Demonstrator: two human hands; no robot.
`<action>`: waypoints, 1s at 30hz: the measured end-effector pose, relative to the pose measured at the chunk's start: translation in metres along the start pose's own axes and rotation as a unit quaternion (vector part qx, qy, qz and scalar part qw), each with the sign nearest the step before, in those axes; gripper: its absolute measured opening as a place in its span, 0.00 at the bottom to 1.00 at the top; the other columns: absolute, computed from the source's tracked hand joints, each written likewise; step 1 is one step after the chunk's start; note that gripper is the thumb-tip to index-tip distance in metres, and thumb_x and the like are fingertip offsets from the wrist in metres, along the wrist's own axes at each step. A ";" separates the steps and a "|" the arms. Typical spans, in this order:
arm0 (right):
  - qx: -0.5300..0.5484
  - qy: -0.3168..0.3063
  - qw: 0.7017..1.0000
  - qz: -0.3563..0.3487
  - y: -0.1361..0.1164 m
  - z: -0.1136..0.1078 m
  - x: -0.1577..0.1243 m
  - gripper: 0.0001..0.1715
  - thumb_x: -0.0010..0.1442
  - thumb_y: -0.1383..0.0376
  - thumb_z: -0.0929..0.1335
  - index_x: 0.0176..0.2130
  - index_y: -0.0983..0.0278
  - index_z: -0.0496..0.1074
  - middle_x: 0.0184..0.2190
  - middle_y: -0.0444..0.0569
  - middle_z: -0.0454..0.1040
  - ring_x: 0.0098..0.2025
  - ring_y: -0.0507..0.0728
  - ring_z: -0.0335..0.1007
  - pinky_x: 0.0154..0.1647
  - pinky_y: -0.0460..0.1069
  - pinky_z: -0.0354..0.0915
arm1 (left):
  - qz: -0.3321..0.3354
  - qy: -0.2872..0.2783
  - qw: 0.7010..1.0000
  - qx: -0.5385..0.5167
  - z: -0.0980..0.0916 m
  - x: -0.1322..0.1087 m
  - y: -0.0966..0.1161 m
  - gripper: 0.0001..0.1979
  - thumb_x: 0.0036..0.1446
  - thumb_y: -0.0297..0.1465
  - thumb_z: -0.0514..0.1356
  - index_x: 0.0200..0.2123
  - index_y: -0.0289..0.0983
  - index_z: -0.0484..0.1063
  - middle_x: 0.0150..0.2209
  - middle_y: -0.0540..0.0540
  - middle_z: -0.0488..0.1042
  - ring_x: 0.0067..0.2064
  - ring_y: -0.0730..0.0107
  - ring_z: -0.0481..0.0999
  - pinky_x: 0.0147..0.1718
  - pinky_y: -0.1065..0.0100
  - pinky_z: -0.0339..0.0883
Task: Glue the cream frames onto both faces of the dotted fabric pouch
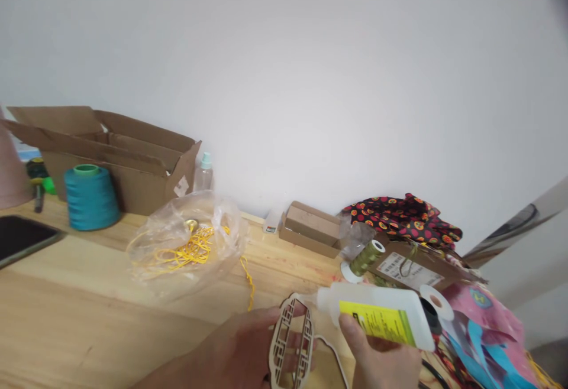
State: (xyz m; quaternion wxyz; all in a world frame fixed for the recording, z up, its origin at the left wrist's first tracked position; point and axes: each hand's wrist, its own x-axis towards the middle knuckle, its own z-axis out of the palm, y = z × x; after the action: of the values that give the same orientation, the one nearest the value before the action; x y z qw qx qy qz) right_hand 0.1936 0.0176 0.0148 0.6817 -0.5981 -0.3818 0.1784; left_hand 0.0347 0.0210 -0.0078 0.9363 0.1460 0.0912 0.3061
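My left hand [242, 350] holds a thin laser-cut wooden lattice piece [290, 344] upright at the bottom centre, fingers behind it. My right hand [381, 356] grips a white glue bottle [377, 315] with a yellow-green label. The bottle lies nearly level, and its nozzle points left to the top edge of the lattice piece. Both hands hover over the wooden table [66, 306].
A clear plastic bag with yellow cord [189, 247] lies mid-table. Behind stand a teal thread cone [91, 197], an open cardboard box [115, 152], a small spray bottle [204, 173] and a small brown box [310, 226]. A green spool [366, 256], patterned fabric [403, 214] and a phone [22, 238] lie around.
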 end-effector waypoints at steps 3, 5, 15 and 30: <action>0.005 -0.006 1.000 -0.014 -0.006 0.001 -0.002 0.37 0.29 0.52 0.74 0.37 0.70 0.70 0.23 0.53 0.76 0.31 0.64 0.73 0.34 0.54 0.69 | -0.003 -0.004 1.000 0.012 0.001 0.001 -0.001 0.17 0.54 0.33 0.53 0.46 0.32 0.66 0.37 0.42 0.71 0.36 0.69 0.70 0.35 0.71 0.58; -0.022 -0.001 1.000 -0.017 -0.008 0.000 -0.003 0.34 0.29 0.51 0.74 0.33 0.69 0.70 0.22 0.53 0.76 0.32 0.65 0.73 0.35 0.55 0.69 | -0.003 0.006 1.000 0.016 0.003 0.001 -0.001 0.17 0.54 0.33 0.53 0.46 0.31 0.66 0.35 0.43 0.71 0.36 0.68 0.70 0.35 0.71 0.58; -0.081 0.008 0.996 -0.021 0.007 -0.005 0.005 0.38 0.28 0.43 0.71 0.31 0.70 0.72 0.28 0.60 0.77 0.37 0.70 0.72 0.41 0.60 0.65 | 0.017 0.023 0.999 -0.019 -0.003 0.000 0.001 0.15 0.54 0.34 0.53 0.44 0.34 0.65 0.38 0.39 0.71 0.37 0.62 0.72 0.37 0.60 0.60; -0.074 0.019 0.997 -0.014 0.015 -0.006 0.008 0.30 0.32 0.48 0.72 0.28 0.70 0.72 0.25 0.57 0.77 0.35 0.67 0.72 0.38 0.57 0.66 | 0.025 0.016 0.999 -0.022 -0.002 -0.002 0.002 0.14 0.52 0.33 0.55 0.42 0.34 0.67 0.36 0.40 0.72 0.40 0.58 0.72 0.37 0.59 0.61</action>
State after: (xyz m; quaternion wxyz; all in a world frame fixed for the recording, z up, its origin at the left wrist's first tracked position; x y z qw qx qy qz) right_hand 0.2063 0.0221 0.0031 0.6451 -0.6450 -0.3889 0.1286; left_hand 0.0319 0.0222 -0.0087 0.9297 0.1228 0.0958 0.3337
